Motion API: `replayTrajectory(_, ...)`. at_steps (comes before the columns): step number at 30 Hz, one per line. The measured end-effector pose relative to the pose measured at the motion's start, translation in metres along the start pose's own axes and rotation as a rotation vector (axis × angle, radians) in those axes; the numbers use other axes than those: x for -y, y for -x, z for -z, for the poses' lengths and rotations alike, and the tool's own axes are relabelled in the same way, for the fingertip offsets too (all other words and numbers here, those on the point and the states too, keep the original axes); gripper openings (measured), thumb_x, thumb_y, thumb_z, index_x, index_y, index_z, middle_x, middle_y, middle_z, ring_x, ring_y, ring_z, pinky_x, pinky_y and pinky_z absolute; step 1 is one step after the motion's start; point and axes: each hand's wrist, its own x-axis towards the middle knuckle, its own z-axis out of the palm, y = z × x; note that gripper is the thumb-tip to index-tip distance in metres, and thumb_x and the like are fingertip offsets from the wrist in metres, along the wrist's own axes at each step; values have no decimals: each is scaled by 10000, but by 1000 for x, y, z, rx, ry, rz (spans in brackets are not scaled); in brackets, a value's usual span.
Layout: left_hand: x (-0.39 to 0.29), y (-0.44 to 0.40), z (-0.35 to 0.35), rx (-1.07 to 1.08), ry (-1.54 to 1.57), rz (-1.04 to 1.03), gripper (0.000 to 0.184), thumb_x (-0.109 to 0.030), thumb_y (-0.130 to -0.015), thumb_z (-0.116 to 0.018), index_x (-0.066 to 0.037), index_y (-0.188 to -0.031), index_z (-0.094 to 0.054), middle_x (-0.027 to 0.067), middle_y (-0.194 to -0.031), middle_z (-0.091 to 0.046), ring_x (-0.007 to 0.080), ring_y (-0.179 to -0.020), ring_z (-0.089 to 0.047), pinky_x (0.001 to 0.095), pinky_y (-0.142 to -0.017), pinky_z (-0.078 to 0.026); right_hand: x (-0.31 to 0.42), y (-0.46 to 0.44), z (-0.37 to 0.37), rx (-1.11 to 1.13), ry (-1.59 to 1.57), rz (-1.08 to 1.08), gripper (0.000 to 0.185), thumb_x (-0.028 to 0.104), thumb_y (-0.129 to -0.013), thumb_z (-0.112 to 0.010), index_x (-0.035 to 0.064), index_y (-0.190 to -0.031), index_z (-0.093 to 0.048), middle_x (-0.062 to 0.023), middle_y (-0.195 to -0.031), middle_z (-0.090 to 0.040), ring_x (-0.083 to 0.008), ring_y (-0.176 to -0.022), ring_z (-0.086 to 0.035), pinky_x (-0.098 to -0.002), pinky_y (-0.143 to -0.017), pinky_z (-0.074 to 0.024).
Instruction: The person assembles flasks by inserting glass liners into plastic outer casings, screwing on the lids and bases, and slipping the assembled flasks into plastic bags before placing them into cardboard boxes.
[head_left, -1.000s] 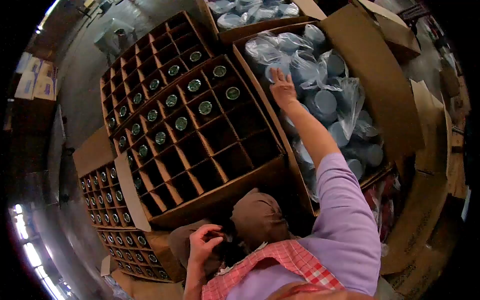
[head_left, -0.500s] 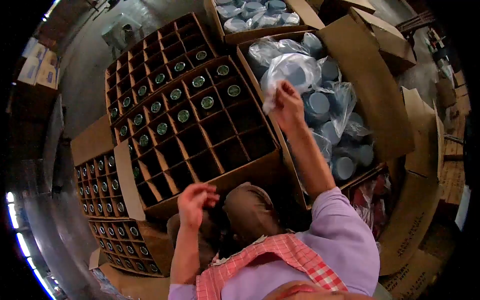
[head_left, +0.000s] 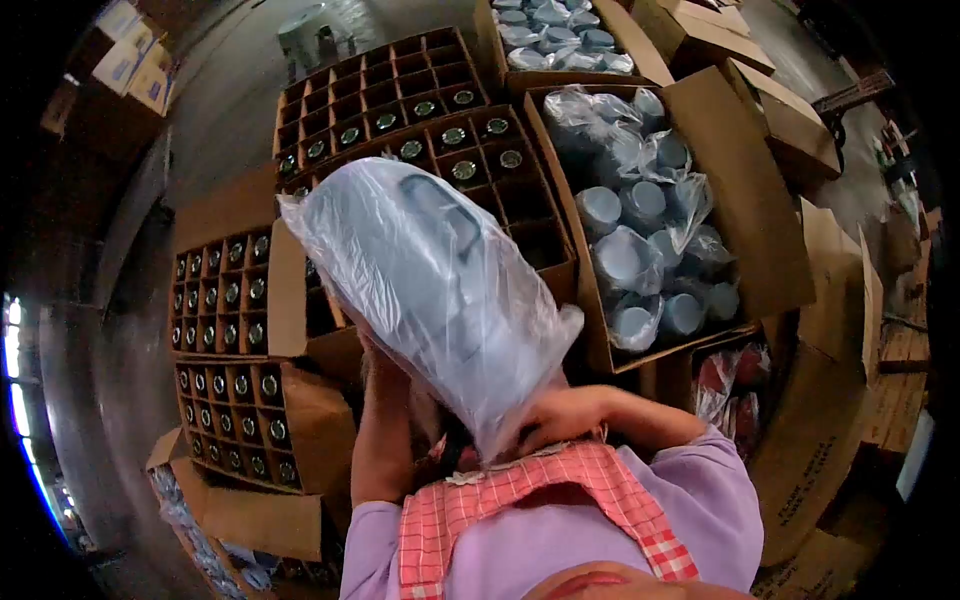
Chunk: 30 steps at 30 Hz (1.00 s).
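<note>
A large grey-blue flask body (head_left: 400, 245) with a side handle lies tilted in front of me, inside a clear plastic bag (head_left: 520, 340). My left hand (head_left: 370, 345) supports it from below on the left; most of the fingers are hidden behind the bag. At the near end, my right hand (head_left: 560, 415) is closed on the gathered plastic, close to my apron. Behind the flask stands a divided carton (head_left: 530, 205) with silvery round-topped pieces in several cells. Part of this carton is covered by the flask.
To the right, an open carton (head_left: 780, 240) holds several bagged grey-blue flask bodies. Another such carton (head_left: 650, 60) stands behind it. Stacked divided cartons (head_left: 320, 410) with silvery tops are at left. Red bagged pieces (head_left: 735, 385) lie low on the right.
My right hand has left the right-hand carton, bringing a bagged flask body towards me over the divided carton. My left hand, empty before, is now under it. The view has shifted.
</note>
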Motion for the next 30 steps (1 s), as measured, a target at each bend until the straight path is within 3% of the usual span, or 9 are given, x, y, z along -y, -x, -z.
replayTrajectory(4, -44, 56, 28, -37, -96, -116, 321, -168, -755, -566, -7, -1033, -555, 107, -1022, -580, 248, -902, -577, 341, -777, -469, 36, 50, 4, -777, 68, -322, 208, 109, -771, -643, 27, -962, -660, -110, -864, -677, -197, -746, -636, -292, -735, -489)
replayTrajectory(6, -59, 85, 37, -37, -150, -143, 306, -134, -734, -583, -4, -1011, -568, 95, -1003, -586, 239, -889, -578, 331, -772, -467, 51, 53, 3, -766, 397, -386, 167, 76, -728, -653, 7, -880, -667, -143, -815, -663, -196, -735, -634, -294, -699, -488)
replayTrajectory(9, -67, 107, 37, -34, -285, -186, 288, -82, -703, -608, 1, -978, -587, 78, -974, -596, 224, -871, -580, 317, -764, -465, 37, 39, 13, -1256, 266, 51, 449, 46, -718, -644, 15, -1155, -546, -114, -1174, -570, -223, -1001, -577, -330, -828, -453)
replayTrajectory(10, -62, 108, 33, -55, -348, -206, 284, -64, -692, -617, 3, -967, -593, 72, -965, -599, 219, -865, -581, 313, -761, -464, 48, 14, 19, -1228, 230, 228, 673, 183, -717, -707, 54, -1308, -412, -108, -1346, -423, -237, -1219, -417, -365, -995, -328)
replayTrajectory(13, -41, 116, -3, 26, -204, -257, 88, 43, -643, -628, 12, -725, -623, 41, -815, -596, 146, -745, -550, 246, -673, -418, 48, -53, 35, -885, -160, 543, 1009, 525, -596, -741, 85, -1391, -301, -96, -1465, -230, -236, -1357, -190, -387, -1090, -155)
replayTrajectory(18, -83, 136, -42, 17, -249, -607, 67, 6, -722, -637, -8, -745, -576, 35, -738, -553, 92, -593, -480, 202, -527, -358, 77, -64, 27, -824, 329, 659, 850, 449, -568, -773, 53, -1261, -482, -173, -1438, -245, -305, -1361, -155, -423, -1077, -176)
replayTrajectory(23, -105, 135, -94, 93, -374, -848, 126, -80, -757, -650, -18, -837, -575, 74, -843, -598, 147, -701, -556, 248, -662, -434, 100, -85, 17, -561, 989, 567, 270, 149, -610, -761, 36, -820, -635, -105, -957, -633, -257, -957, -589, -377, -817, -454)
replayTrajectory(26, -109, 112, -72, -9, -345, -849, 192, -142, -801, -627, -29, -942, -563, 97, -980, -596, 173, -835, -583, 281, -768, -449, 106, -75, 45, -924, 240, 92, 142, 106, -734, -663, 26, -845, -626, -88, -774, -631, -227, -727, -620, -361, -686, -515)
replayTrajectory(30, -58, 79, -10, -170, -257, -112, 456, -408, -892, -472, -55, -1178, -506, 107, -1135, -563, 207, -1020, -555, 357, -896, -432, 152, -23, 126, -1106, -419, 739, 369, 304, -907, -461, 0, -1101, -537, -115, -1036, -596, -249, -896, -587, -382, -785, -501)
